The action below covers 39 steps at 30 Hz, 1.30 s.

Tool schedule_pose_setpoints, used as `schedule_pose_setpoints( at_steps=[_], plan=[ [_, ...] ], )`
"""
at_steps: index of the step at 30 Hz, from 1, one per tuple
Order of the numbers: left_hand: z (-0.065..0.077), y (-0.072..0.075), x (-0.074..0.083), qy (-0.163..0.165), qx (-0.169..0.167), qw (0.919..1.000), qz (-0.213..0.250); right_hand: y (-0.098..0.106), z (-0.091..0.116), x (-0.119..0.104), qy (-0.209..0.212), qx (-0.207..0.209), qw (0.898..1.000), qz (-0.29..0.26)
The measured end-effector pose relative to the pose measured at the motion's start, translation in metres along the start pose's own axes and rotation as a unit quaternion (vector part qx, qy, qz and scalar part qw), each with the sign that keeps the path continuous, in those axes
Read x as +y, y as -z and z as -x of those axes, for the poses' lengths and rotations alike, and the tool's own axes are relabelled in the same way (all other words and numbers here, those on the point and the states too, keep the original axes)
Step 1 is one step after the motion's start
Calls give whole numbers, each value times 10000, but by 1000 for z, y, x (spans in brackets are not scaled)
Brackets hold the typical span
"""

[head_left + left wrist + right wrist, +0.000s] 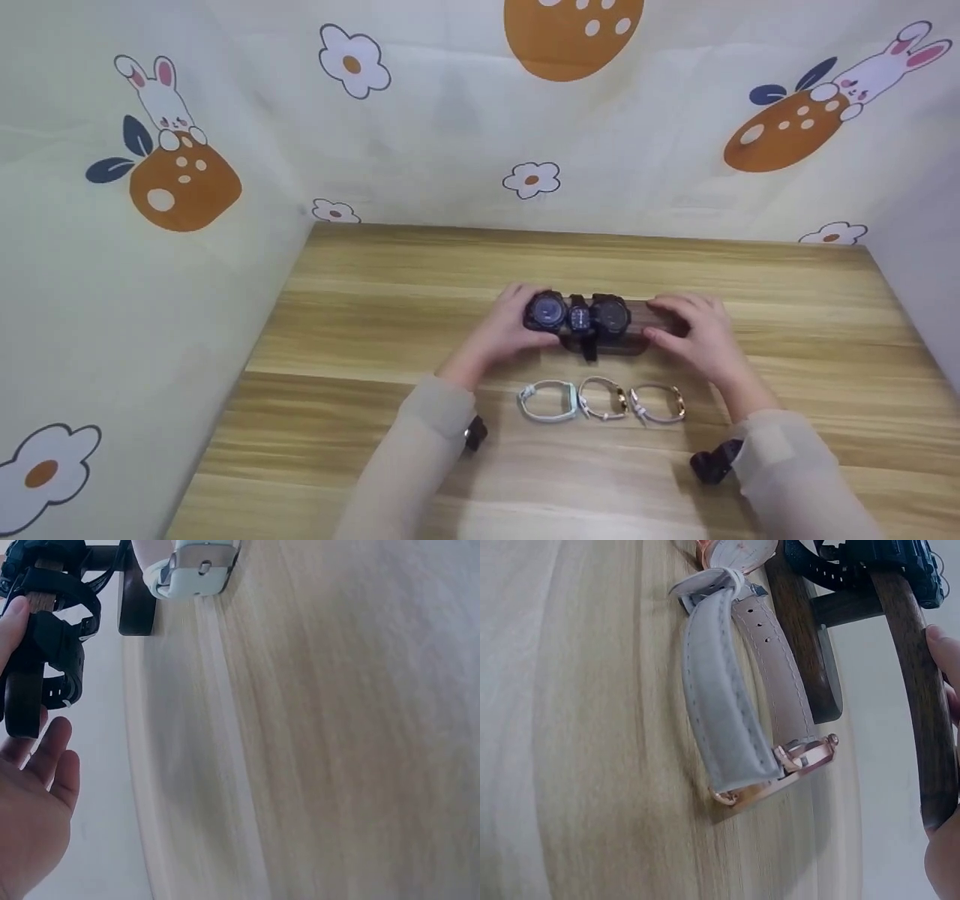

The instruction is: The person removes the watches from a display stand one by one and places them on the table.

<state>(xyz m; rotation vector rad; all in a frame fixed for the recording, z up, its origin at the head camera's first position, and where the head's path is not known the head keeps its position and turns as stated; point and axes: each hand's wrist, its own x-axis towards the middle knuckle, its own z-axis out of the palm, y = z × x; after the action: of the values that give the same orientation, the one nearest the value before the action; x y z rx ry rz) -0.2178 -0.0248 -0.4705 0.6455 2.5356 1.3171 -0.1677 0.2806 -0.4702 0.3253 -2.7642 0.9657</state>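
A dark wooden watch stand [636,316] carries three black watches on its bar: a round one [548,310] at the left, a small square-faced one [580,318] and another round one [611,316]. My left hand [512,322] grips the stand's left end, thumb in front and fingers behind. At the bare right end my right hand [698,331] pinches the bar between thumb and fingers. In the right wrist view the bar [919,697] stands raised above its base [802,637].
Nearer me on the wooden table [337,420] stand a mint-strapped watch [548,403], a pale-strapped watch with a gold-coloured case [602,400] and a grey-strapped watch [658,403] in a row. Patterned cloth [450,135] hangs behind the table and at its sides.
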Motion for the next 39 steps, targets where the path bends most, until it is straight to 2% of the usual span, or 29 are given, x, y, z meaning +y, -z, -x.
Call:
schedule_pose_setpoints(
  at_steps=[3,8,13,18,27,39],
  plan=[
    [0,1,0,52,80,9999,-48,0,0,0,-56,-37,10000,2],
    [0,3,0,24,183,9997,-148,-1,-1,2,98,59,9999,-9],
    [0,5,-2,-88,44,9999,-128,-2,-2,3,258,189,9995,-47],
    [1,4,-3,-49,-129,9997,199,-3,-1,3,233,192,9995,-94],
    [2,0,-7,-25,-36,9974,716,-3,0,3,123,129,9996,-230],
    [3,0,-12,-140,64,9960,881,-2,0,3,132,111,9997,-157]
  ],
)
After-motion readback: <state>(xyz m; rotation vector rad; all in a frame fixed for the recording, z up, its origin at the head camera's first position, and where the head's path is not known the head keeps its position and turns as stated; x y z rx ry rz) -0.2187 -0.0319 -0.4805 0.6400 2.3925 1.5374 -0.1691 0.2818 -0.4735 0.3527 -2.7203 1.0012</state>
